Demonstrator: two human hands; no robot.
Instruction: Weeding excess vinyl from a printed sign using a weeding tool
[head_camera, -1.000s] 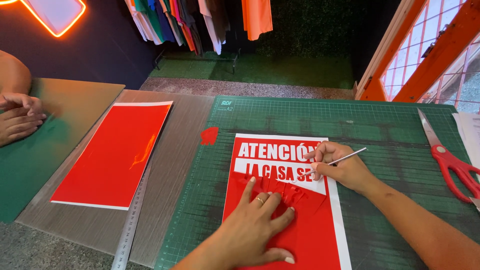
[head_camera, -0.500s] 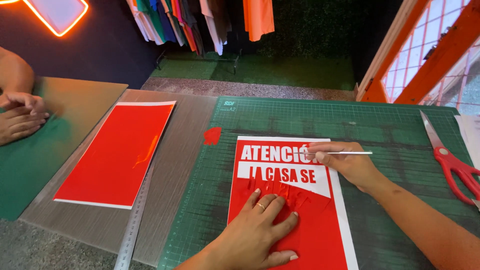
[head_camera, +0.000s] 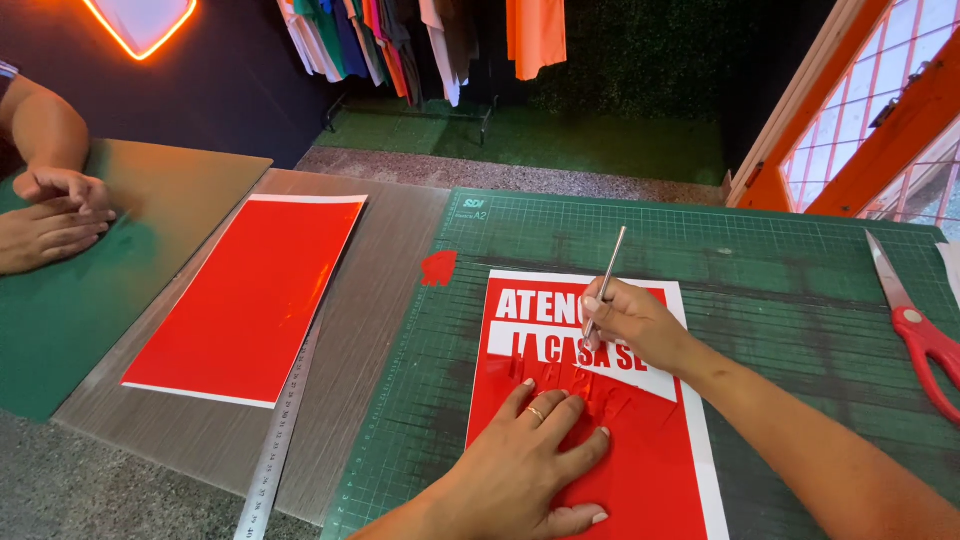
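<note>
A red vinyl sheet with white lettering (head_camera: 640, 470) lies on a green cutting mat (head_camera: 760, 250). My left hand (head_camera: 530, 460) presses flat on the lower part of the sheet, fingers spread, a ring on one finger. My right hand (head_camera: 635, 320) pinches a thin metal pick tool (head_camera: 606, 275) like a pen. The tool stands nearly upright, its tip down on the white band of letters in the middle of the sheet.
A plain red vinyl sheet (head_camera: 255, 295) and a steel ruler (head_camera: 280, 430) lie to the left on a grey board. Red-handled scissors (head_camera: 915, 325) rest at the mat's right edge. A small red scrap (head_camera: 438, 267) sits on the mat. Another person's hands (head_camera: 50, 215) rest at far left.
My right hand has swung the pick tool from lying almost level to nearly upright and lowered its tip from the top word to the white band. My left hand stays pressed on the sheet.
</note>
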